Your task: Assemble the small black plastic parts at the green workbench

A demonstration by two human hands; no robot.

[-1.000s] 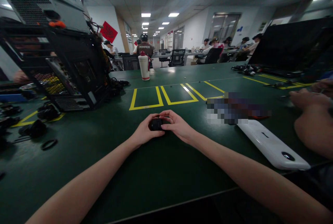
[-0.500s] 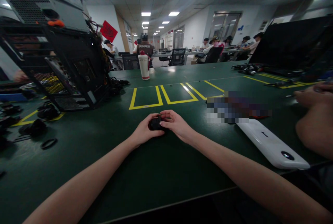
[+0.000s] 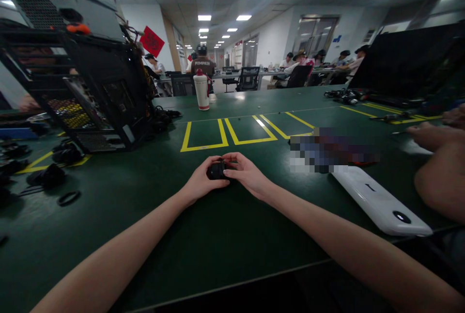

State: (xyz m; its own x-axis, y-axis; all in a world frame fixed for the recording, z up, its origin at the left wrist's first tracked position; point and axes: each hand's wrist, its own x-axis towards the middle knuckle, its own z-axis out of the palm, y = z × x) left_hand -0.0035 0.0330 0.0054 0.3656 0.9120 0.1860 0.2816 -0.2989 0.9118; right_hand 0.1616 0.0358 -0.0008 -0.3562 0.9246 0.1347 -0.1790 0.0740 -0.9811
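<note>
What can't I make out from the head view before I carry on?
All in the head view:
- Black piece: partly hidden by fingers of the left hand and right hand.
- Whatever lies beyond the white device: masked by pixelation.
- Grey metal unit: cut off by the top edge.
- White speck: too small to identify.

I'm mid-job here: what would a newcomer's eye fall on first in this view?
Probably the left hand and right hand, meeting around a small black part in the middle of the green table. Next, likely the big black computer case at the left, and the white bottle with a red lid, standing beyond the yellow tape.
</note>
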